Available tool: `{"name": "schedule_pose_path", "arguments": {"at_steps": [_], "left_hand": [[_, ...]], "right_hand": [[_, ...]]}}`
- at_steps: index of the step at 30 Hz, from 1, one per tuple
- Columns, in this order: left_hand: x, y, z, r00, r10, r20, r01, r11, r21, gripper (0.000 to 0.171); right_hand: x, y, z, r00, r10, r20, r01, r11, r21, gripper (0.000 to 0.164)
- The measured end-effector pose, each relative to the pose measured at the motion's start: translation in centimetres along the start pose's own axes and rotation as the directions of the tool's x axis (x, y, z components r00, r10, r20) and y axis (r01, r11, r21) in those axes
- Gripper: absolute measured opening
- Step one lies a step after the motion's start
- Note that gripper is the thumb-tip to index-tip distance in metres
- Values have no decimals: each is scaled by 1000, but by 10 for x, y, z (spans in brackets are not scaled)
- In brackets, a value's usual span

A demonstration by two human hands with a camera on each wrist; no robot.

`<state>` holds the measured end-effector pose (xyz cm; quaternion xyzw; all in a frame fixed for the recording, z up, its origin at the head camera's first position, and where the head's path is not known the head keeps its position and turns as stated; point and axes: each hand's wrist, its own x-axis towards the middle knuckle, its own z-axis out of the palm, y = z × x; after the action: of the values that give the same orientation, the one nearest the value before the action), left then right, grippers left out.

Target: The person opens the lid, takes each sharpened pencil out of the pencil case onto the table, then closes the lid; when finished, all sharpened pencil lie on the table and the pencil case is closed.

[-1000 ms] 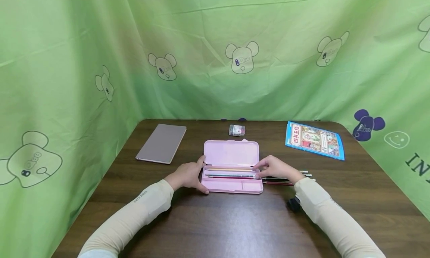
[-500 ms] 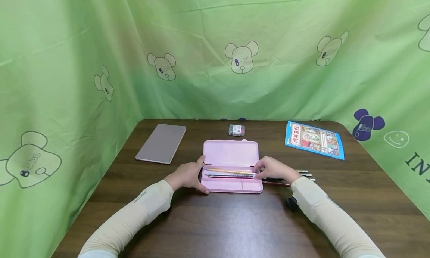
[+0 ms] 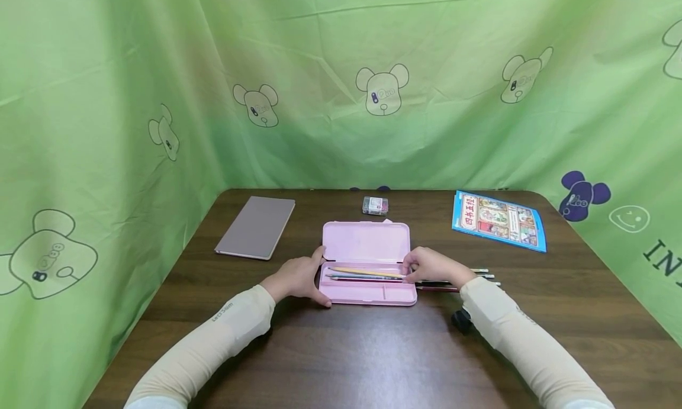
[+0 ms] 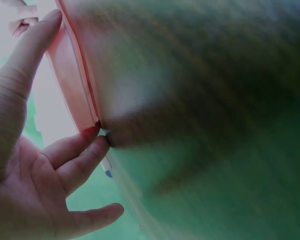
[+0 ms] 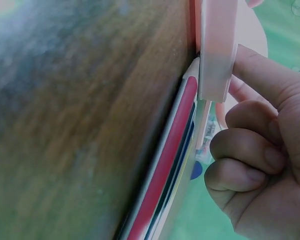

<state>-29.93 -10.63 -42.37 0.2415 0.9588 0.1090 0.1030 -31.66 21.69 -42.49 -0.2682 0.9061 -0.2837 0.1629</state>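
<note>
Yellow pencil [image 3: 366, 271] now slanting toward other pencils [image 3: 367, 279] inside pink case [image 3: 351, 292], bunching up; left hand [image 3: 299, 279] bracing case, fingers spreading; right hand [image 3: 433, 265] reaching in, can't tell whether pinching.

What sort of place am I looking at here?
Perhaps a curtained-off study corner: a dark brown wooden table, a green cartoon-printed fabric curtain hanging behind and beside it, and an open pink rectangular pencil case with slim pencils inside.

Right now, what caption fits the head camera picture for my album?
Left hand touching an open pink pencil case, right hand at the pencils inside.
</note>
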Motion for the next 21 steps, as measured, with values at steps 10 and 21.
{"name": "schedule_pose_path", "arguments": {"at_steps": [10, 21], "left_hand": [[0, -1, 0, 1000, 4, 11, -4, 1000, -11, 127], [-1, -3, 0, 1000, 29, -1, -29, 999, -40, 125]], "right_hand": [[-7, 7, -4, 993, 36, -116, -27, 997, 78, 10], [-30, 22, -11, 969, 110, -220, -77, 985, 152, 17]]}}
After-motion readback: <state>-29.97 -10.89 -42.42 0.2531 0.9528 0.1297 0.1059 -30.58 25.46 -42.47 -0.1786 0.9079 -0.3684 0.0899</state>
